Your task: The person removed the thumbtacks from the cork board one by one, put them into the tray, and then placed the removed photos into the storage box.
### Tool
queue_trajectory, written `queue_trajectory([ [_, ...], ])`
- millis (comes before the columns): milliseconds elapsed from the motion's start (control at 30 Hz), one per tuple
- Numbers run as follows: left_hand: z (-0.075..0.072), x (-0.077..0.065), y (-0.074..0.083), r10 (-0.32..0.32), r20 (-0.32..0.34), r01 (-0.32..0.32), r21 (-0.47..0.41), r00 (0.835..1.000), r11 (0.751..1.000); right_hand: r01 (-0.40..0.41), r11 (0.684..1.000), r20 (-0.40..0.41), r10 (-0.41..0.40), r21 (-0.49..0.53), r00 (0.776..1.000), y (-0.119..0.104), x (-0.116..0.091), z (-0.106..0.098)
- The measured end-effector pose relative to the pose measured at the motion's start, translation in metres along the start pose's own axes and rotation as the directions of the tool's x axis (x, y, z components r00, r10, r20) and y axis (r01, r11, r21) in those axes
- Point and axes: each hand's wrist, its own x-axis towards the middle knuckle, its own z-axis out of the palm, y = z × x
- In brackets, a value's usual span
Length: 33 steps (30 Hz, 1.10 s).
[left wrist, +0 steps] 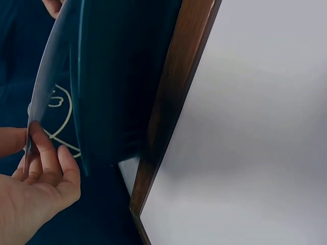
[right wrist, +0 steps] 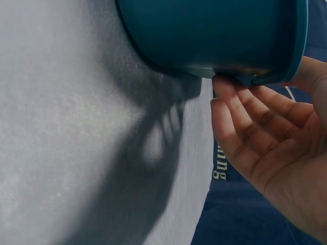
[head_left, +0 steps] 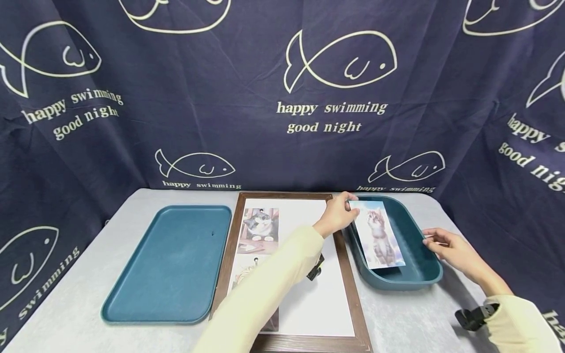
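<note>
My left hand (head_left: 336, 214) pinches the top left corner of a picture card (head_left: 378, 240) that shows a kitten standing upright. Tilted, the card hangs over the left part of a deep teal bin (head_left: 397, 285); the left wrist view catches the card (left wrist: 45, 76) nearly edge-on between thumb and fingers. At the bin's right side, my right hand (head_left: 454, 252) holds the rim, thumb over the edge and fingers against the outer wall, as the right wrist view shows. The card covers much of the bin's inside.
Left of the bin lies a wood-framed white board (head_left: 320, 314) with cat pictures (head_left: 260, 230) down its left side, partly hidden by my left sleeve. A flat teal tray (head_left: 167, 264) is farther left. Behind the table hangs a dark blue fish-print curtain (head_left: 247, 98).
</note>
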Motion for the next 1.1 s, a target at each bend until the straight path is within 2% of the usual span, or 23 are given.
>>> queue_trajectory([
  [167,0.008,-0.002,0.0,-0.062,-0.007,0.062,-0.015,0.998,0.998,-0.012,1.0,0.003,0.012,-0.011,1.0,-0.001,0.0,0.0],
  [433,0.013,-0.007,0.002,-0.145,0.027,0.145,-0.009,0.989,0.989,-0.006,1.0,-0.005,0.006,-0.022,1.0,-0.002,0.0,0.0],
  [700,0.017,-0.006,0.002,-0.091,0.026,0.09,0.053,0.996,0.995,0.0,0.999,-0.011,0.0,-0.033,1.0,-0.002,0.0,0.001],
  [1100,0.015,-0.006,0.003,-0.047,0.012,0.044,0.187,0.999,0.981,0.001,0.999,-0.015,-0.002,-0.037,1.0,-0.005,0.0,0.002],
])
